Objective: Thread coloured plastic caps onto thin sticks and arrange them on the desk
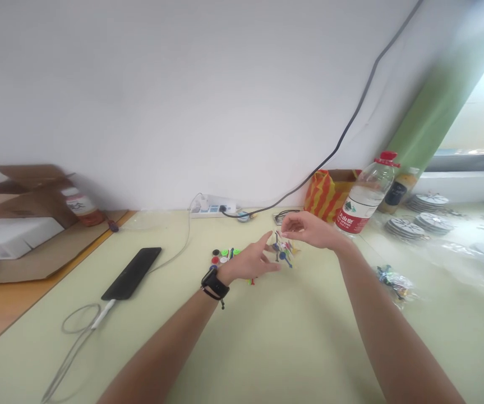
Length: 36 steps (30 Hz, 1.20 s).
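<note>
Tabletop (267,348) runs wide from left edge (56,283) — fingers (295,220) flank coloured pieces (282,256).

Open passage exists over the pale green tabletop (275,348) between the left forearm (170,331) and right forearm (376,320); a second lane runs between the left forearm and the flat black phone (132,274). Obstructions: left hand (248,261) and right hand (309,229) flank the small multicoloured plastic pieces (282,256); the red-and-yellow striped bag (326,193) and clear red-capped plastic bottle (362,202) stand behind the right hand.
</note>
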### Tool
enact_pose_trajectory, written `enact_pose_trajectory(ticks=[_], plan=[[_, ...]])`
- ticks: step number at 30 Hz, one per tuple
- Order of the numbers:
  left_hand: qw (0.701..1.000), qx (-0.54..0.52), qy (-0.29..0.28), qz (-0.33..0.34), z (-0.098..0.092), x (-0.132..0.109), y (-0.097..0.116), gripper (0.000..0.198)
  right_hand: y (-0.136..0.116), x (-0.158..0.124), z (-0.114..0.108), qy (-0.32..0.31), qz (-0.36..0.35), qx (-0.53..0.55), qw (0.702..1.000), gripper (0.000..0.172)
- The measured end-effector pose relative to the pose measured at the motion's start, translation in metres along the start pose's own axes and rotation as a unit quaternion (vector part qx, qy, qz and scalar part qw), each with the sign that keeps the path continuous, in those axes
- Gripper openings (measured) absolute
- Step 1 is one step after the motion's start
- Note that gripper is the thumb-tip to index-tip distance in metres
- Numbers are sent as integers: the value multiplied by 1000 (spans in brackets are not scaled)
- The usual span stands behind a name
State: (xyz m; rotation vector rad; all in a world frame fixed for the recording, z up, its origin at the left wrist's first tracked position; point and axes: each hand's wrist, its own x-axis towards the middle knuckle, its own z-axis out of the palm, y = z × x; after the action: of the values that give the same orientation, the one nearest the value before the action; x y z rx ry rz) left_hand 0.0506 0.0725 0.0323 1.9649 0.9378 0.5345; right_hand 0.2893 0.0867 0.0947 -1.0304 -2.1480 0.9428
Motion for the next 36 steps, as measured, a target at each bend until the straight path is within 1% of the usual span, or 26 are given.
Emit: enact_pose_trajectory(ticks=[2, 4, 5, 7, 9, 10, 11, 13, 15, 16, 17, 18, 20, 22, 23, 24, 25, 27, 28, 29, 30, 32, 34, 36], plan=[[999, -29, -21, -7, 4, 1, 0, 100, -3, 0, -2, 29, -18, -2, 999, 23], [999, -31, -24, -15, 6, 1, 1, 91, -5, -1, -4, 58, -25, -6, 998, 21], [999, -24, -23, -19, 7, 1, 2, 85, -5, -2, -5, 69, -27, -7, 997, 20], [1000, -3, -16, -26, 7, 1, 5, 71, -7, -5, -6, 71, -31, -13, 997, 22], [1000, 21, 3, -22, 8, 1, 7, 60, -9, -6, -6, 66, -37, -29, 997, 23], [999, 29, 12, -18, 8, 1, 8, 54, -10, -6, -6, 74, -40, -39, 996, 23], [999, 34, 19, -13, 8, 1, 8, 48, -10, -6, -7, 92, -44, -47, 994, 22], [999, 33, 23, -8, 9, 2, 7, 40, -8, -6, -11, 164, -55, -56, 983, 21], [999, 27, 20, -10, 11, 3, 3, 38, -2, -5, -17, 254, -63, -51, 964, 21], [999, 25, 21, -10, 12, 4, 1, 39, 3, -6, -20, 291, -64, -47, 954, 22], [999, 24, 24, -8, 13, 5, -1, 38, 8, -6, -23, 314, -60, -46, 946, 24], [999, 21, 28, -6, 14, 6, -3, 37, 15, -7, -25, 320, -51, -48, 945, 25], [999, 16, 35, -1, 16, 8, -8, 32, 29, -9, -25, 281, -9, -60, 958, 29], [999, 13, 40, 1, 17, 10, -11, 27, 45, -10, -17, 226, 71, -57, 970, 37], [999, 13, 40, 0, 17, 10, -12, 26, 52, -10, -12, 211, 119, -42, 969, 43], [999, 12, 42, -1, 17, 10, -13, 26, 58, -10, -6, 194, 160, -18, 968, 49], [999, 10, 43, -1, 17, 10, -13, 26, 62, -9, 0, 172, 179, 18, 969, 53], [999, 2, 41, -3, 18, 9, -13, 27, 67, -7, 8, 115, 165, 102, 974, 56], [999, -3, 41, -5, 18, 8, -12, 29, 67, -5, 10, 96, 142, 136, 976, 56], [999, -8, 43, -10, 18, 8, -12, 32, 66, -3, 11, 90, 118, 160, 976, 54], [999, -14, 45, -18, 19, 8, -11, 38, 64, 0, 10, 99, 97, 173, 975, 52], [998, -24, 48, -41, 19, 8, -10, 56, 59, 4, 5, 149, 67, 177, 971, 49], [997, -24, 49, -62, 20, 8, -11, 72, 57, 7, -2, 221, 51, 173, 958, 51], [995, -12, 53, -78, 22, 9, -12, 75, 60, 7, -8, 307, 62, 163, 936, 57]])
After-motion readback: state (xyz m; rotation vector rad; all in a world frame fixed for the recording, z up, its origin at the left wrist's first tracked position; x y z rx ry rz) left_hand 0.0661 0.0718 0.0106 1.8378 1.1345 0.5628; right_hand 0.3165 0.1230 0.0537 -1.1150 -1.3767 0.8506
